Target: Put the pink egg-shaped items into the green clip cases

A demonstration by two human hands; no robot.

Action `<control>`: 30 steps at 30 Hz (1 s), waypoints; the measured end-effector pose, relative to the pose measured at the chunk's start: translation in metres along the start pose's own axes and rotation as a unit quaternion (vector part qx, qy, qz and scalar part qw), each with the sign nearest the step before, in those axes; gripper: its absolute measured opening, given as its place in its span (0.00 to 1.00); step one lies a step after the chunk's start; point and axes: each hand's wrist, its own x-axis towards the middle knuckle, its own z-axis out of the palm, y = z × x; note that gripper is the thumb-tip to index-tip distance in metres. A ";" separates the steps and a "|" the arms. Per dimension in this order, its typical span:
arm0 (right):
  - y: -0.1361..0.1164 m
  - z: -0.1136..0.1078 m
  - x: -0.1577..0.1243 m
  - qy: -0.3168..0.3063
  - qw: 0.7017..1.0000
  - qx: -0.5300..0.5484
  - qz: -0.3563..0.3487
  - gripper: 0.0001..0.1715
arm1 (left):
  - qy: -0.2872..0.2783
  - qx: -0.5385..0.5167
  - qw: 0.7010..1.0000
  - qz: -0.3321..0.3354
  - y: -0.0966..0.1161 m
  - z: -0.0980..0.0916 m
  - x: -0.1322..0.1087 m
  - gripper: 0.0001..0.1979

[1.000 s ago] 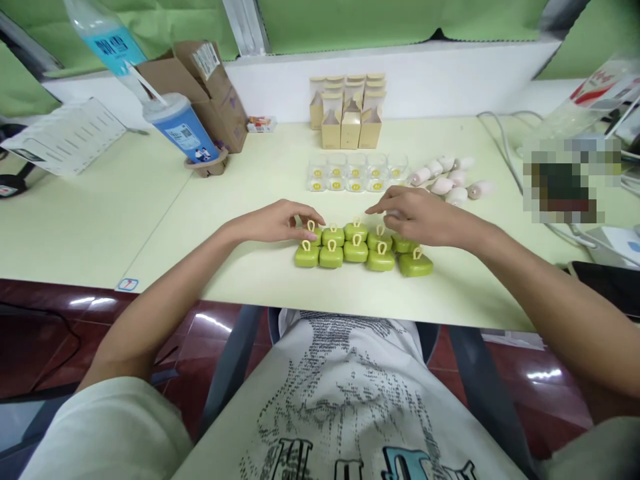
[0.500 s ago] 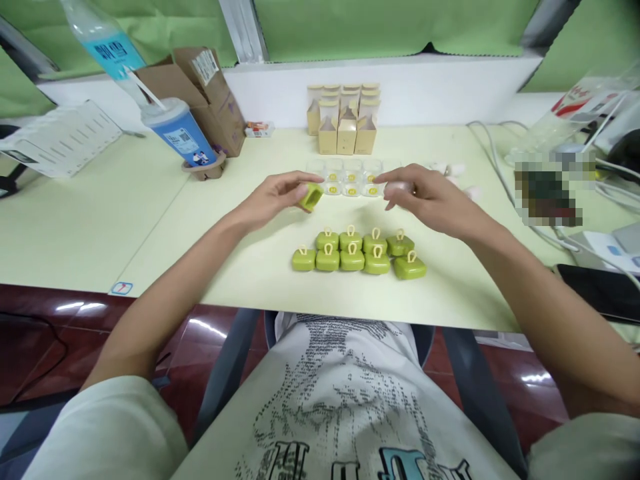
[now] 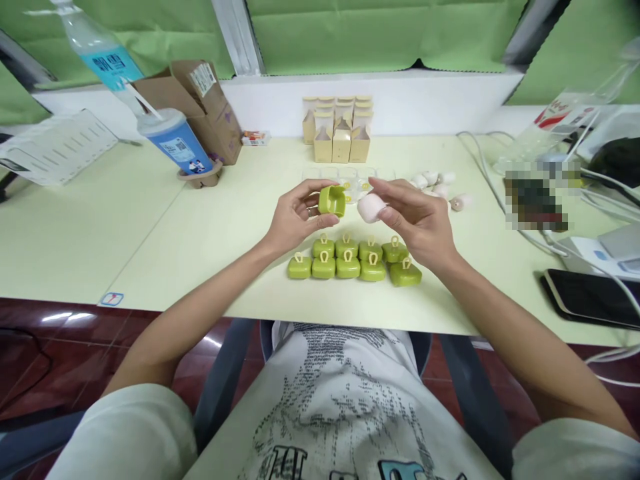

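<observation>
Far edge of the table, left of middle: brown open cardboard box; before it, a blue-and-white drink cup with a straw. Clear plastic bottle with a blue label leans behind. Toward the right edge: pale cable, clear plastic bottle with a red label, black flat phone close to the near right corner. Hands partly block the view of two rows of clear plastic cups with yellow round marks.

Left hand grips a hollow green rounded-square cap, raised above mid-table, opening toward the right hand. Right hand pinches a pinkish-white rounded piece, just beside that opening, apart from it. Nine green rounded caps with cream loops lie in two rows between hands and near edge. Pinkish-white pieces lie in a loose cluster beyond the right hand.

Containers: drink cup sits in a brown moulded holder. Cream open-topped paper boxes stand grouped by the far edge, flaps up; contents can't be made out. Brown box's inside hidden.
</observation>
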 end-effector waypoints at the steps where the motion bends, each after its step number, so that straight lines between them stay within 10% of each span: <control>1: -0.001 0.002 -0.001 0.003 1.000 -0.018 -0.001 0.37 | -0.001 0.008 1.000 0.008 0.000 0.001 -0.001 0.44; 23: -0.001 0.015 -0.009 -0.010 0.992 -0.100 -0.075 0.35 | -0.011 0.097 0.995 0.035 0.031 0.018 -0.017 0.44; 30: 0.024 0.017 -0.006 0.012 0.980 -0.092 -0.178 0.27 | 0.020 0.047 0.988 0.147 0.004 0.018 -0.012 0.37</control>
